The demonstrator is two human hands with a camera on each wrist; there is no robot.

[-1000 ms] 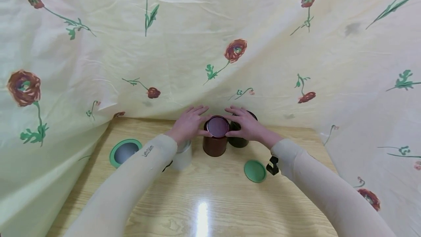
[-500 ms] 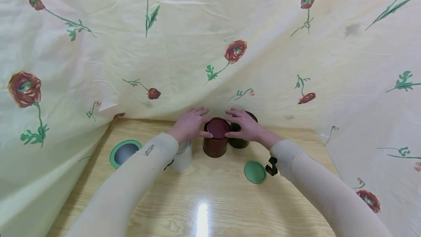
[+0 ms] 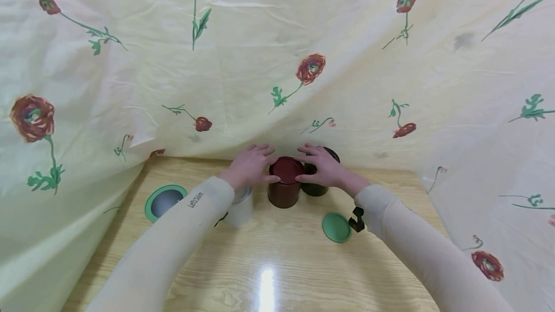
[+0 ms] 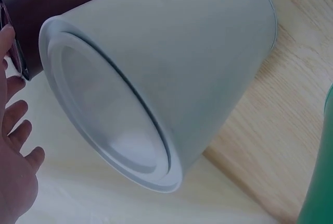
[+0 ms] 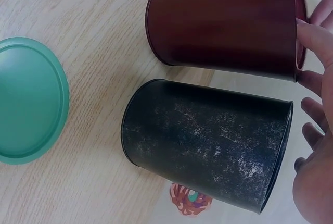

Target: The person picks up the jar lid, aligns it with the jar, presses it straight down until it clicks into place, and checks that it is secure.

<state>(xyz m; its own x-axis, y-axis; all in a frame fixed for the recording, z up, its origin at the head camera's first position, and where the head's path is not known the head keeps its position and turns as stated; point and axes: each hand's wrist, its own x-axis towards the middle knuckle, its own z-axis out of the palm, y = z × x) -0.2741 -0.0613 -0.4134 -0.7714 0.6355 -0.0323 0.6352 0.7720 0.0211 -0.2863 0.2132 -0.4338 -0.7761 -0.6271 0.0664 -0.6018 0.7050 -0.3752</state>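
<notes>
A dark red canister (image 3: 283,195) stands upright with a dark red lid (image 3: 288,170) at its top. My left hand (image 3: 248,166) is at the lid's left edge, thumb near the front and forefinger farther back. On the opposite side, my right hand (image 3: 327,165) touches the rim with its thumb and forefinger. Both hands have extended, spread fingers; the remaining fingers are off the canister. Under my left wrist is a white canister (image 4: 171,52), its lid recessed in the rim. Beside the red one, a black canister (image 5: 208,143) stands partly hidden beneath my right hand.
A flat green lid (image 3: 336,227) lies on the wooden table (image 3: 303,273) near my right wrist. On the left, a green canister (image 3: 166,199) with a grey interior is partly covered by my left sleeve. Floral cloth (image 3: 243,76) hangs behind and at the sides.
The red lid sits slightly lower and flatter, and the bright reflection on it has faded to dark red. Both hands stay at its edges; the other canisters have not moved.
</notes>
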